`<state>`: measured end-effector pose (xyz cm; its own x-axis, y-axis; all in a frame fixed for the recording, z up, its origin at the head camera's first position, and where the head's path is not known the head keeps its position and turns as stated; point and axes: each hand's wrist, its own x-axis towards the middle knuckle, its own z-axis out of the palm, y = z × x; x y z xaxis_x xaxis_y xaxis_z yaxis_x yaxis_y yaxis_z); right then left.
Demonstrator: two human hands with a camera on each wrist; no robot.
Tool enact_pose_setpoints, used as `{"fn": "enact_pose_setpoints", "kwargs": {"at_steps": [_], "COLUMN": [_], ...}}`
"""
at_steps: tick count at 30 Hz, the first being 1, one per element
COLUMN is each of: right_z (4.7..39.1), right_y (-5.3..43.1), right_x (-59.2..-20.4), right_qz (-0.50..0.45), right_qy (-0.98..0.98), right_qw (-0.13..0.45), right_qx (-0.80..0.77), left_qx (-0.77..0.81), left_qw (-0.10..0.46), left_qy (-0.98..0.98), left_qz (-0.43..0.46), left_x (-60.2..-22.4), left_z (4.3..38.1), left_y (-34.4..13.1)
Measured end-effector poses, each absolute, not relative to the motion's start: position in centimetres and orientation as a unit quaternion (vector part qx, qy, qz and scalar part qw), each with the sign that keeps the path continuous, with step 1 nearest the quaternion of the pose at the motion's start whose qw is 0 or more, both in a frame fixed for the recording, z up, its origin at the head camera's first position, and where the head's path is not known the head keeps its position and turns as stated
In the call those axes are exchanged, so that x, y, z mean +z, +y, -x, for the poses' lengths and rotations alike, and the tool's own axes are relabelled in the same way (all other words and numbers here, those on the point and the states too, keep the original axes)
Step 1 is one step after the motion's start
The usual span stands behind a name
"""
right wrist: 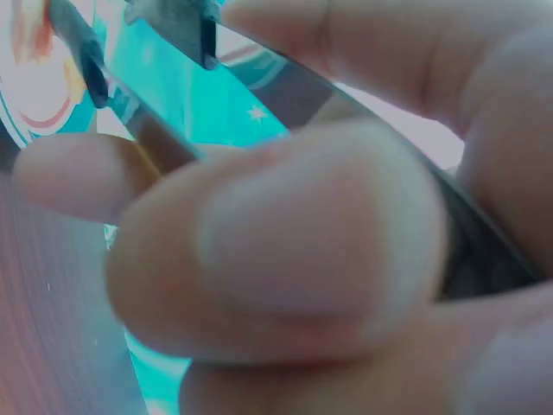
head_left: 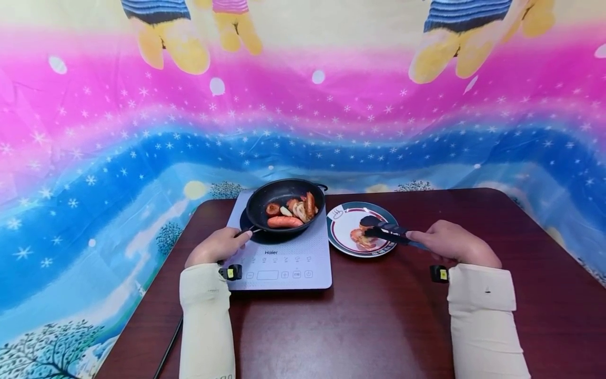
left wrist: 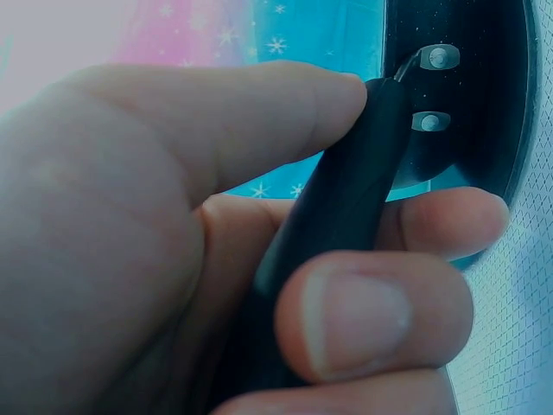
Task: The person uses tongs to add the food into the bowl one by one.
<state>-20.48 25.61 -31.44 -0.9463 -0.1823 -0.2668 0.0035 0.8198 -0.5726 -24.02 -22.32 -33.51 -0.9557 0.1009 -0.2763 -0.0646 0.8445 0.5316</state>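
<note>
While the left hand (head_left: 220, 245) holds its dark handle (left wrist: 341, 199), a round black frying pan (head_left: 260, 202) sits over the dark cooking ring of a flat white induction cooker (head_left: 298, 247); whether its base touches the surface is unclear. One long reddish sausage (head_left: 284, 222) lies at the pan's near side, with browned and pale cooked pieces (head_left: 300, 209) beside it. Just right of the cooker, a round white plate with a dark green rim (head_left: 340, 226) bears reddish cooked food (head_left: 362, 240). Black-tipped metal tongs (head_left: 390, 237) reach over this food; whether they grip any is unclear. The right hand (head_left: 450, 242) pinches the tongs between thumb and fingers, their arms somewhat apart, while the left hand's fingers curl round the pan handle. Cream sleeves (head_left: 205, 316) cover both forearms. Beneath everything spreads a reddish-brown wooden table (head_left: 345, 326), backed by a pink-and-blue snowflake-printed cloth (head_left: 303, 116).
</note>
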Motion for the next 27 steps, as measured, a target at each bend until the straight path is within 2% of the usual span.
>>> {"fn": "enact_pose_setpoints", "kwargs": {"at_steps": [17,27], "right_z": [20.3,21.1], "right_y": [24.3,24.4], "right_x": [-30.6,-31.5], "right_qz": [0.056,0.056], "right_qy": [0.963,0.965], "right_qw": [0.093,0.052], "right_qx": [-0.245,-0.249], "left_qx": [0.282,0.279], "left_qw": [0.143,0.145], "left_qy": [0.948,0.949], "left_qz": [-0.018,-0.01], "left_x": [-33.6,-33.7], "left_z": [24.0,24.1], "left_y": [-22.4,-22.3]}}
